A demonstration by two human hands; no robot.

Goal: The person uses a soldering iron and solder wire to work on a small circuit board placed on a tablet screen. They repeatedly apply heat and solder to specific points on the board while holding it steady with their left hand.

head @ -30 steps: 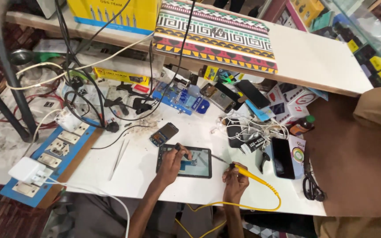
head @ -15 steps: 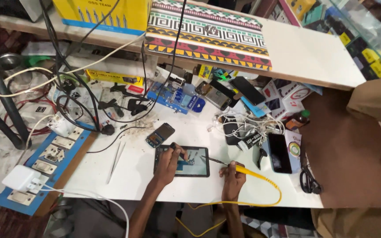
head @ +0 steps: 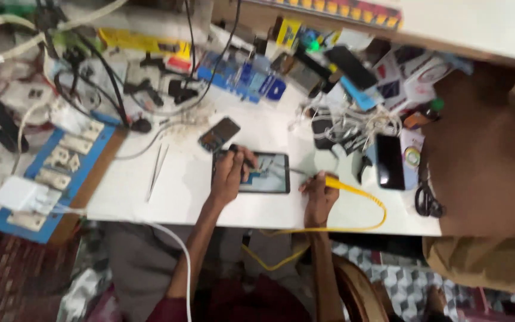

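Note:
An opened phone (head: 266, 173) lies flat on the white workbench (head: 174, 191) in front of me. My left hand (head: 229, 176) rests on its left end, fingers curled on a small dark tool. My right hand (head: 319, 194) grips a thin soldering iron (head: 314, 175) with a yellow cable (head: 359, 203); its tip points left at the phone's right edge.
A smaller phone (head: 219, 133) and metal tweezers (head: 156, 170) lie left of the work. A black phone (head: 390, 161), tangled white cables (head: 353, 128) and scissors (head: 427, 200) sit to the right. A blue socket board (head: 61, 173) is at far left. Another person's brown sleeve (head: 484, 149) is at right.
The view has dropped and moved closer to the bench. Both hands stay on the opened phone and the iron in much the same pose.

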